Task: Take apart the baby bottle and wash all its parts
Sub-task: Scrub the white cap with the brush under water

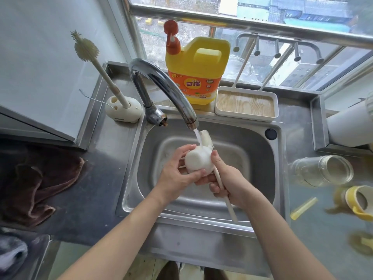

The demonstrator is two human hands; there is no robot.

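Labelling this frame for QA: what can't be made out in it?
1. Head view: the inside of the white part, and which bottle piece it is; the left hand wraps it.
2. Head view: the middle of the brush, behind the white part and the right hand.
3. Head view: the sink drain, under both hands.
4. Head view: the yellow piece at the right edge, blurred and cut off.
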